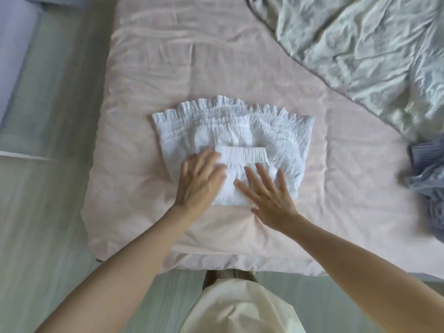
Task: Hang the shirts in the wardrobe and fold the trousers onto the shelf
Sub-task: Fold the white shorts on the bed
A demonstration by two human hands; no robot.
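Note:
White trousers [271,133] with frilled hems and an elastic waistband lie folded into a compact bundle on the pink bed sheet [168,68], in the middle of the view. The waistband part is folded on top, toward me. My left hand [200,181] lies flat on the bundle's left side with fingers spread. My right hand [269,198] presses flat on the near right part, fingers straight. Neither hand grips the cloth.
A crumpled pale green duvet [372,44] covers the bed's far right corner. A grey-blue garment [427,188] lies heaped at the right edge. The bed's near edge is just in front of my body; pale floor [48,188] runs along the left.

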